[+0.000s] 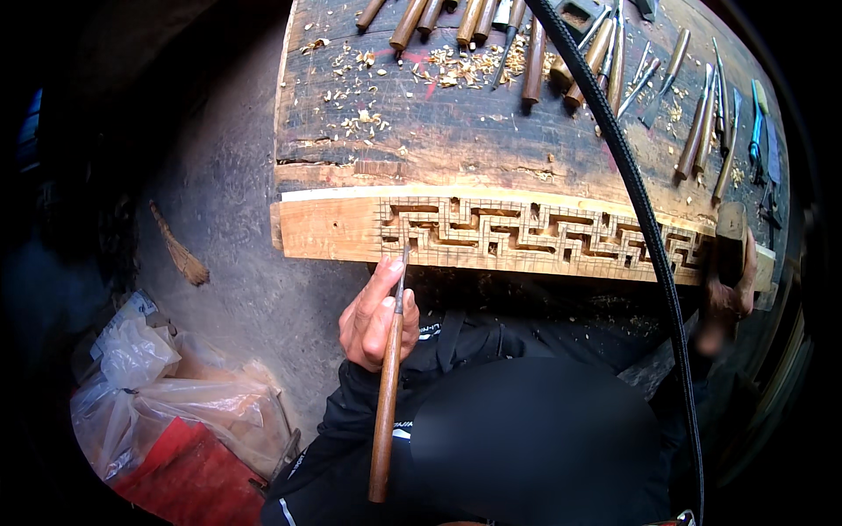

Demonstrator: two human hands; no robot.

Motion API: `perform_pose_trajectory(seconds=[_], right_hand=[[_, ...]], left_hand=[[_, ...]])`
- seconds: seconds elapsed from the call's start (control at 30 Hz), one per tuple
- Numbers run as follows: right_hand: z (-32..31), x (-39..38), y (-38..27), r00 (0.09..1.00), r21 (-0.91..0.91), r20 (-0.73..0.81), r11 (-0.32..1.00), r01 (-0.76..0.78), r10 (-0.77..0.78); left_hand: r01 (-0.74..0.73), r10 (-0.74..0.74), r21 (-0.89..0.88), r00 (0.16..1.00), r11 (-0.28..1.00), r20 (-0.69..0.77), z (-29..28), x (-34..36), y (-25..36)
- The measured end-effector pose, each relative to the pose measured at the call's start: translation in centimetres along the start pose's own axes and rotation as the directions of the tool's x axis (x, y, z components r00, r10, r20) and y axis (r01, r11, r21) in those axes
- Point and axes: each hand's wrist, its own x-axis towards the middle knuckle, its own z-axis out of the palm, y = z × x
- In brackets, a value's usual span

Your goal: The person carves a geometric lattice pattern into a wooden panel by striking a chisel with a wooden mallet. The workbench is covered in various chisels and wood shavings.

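A: Head view. Chisel (pixel 388 386), where?
B: Left hand (pixel 375 317), grip closed round the upper shaft; long wooden handle runs down toward the body, metal tip up against the near edge of the plank (pixel 333 230).
A: Plank?
B: Pale wood, lies along the near edge of the tabletop (pixel 438 131). Carved key-fret pattern (pixel 535 232) runs from about the middle to its right end; left end plain.
A: Right hand (pixel 732 289)?
B: At the plank's right end, grip wrapped on a mallet (pixel 730 235), head dark, partly blurred.
A: Around it?
B: Row of chisels (pixel 535 44) along the far tabletop, shavings (pixel 465 68) among them. Black cable (pixel 645 210) crosses tabletop and plank. On the floor to the left: small broom (pixel 180 254), plastic bags (pixel 167 386).
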Motion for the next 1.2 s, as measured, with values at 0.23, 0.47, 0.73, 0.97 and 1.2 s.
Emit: perform_pose_trajectory(seconds=[0.23,0.47,0.73,0.97,1.2], right_hand=[[-0.1,-0.3,0.3,0.993,0.151,0.02,0.982,-0.116,0.114],[0.1,-0.8,0.1,0.985,0.132,0.064,0.977,-0.17,0.162],[-0.4,-0.4,-0.2,0.996,0.041,0.059,0.997,-0.065,0.063],[0.2,-0.2,0.5,0.999,0.004,-0.018,0.999,0.047,-0.047],[-0.4,0.0,-0.3,0.996,-0.085,-0.004,0.993,0.087,-0.088]], left_hand=[[-0.01,0.008,0.036,0.999,0.999,0.035,0.0,0.4,0.2],[-0.01,0.009,-0.012,1.0,1.0,-0.015,0.3,0.4,-0.6],[-0.006,-0.004,-0.129,0.997,0.992,-0.075,0.6,0.3,-2.1],[0.443,-0.598,-0.524,0.784,0.728,-0.168,0.0,1.2,-1.0],[0.469,-0.562,-0.366,0.801,0.804,-0.208,-1.1,5.8,-6.9]])
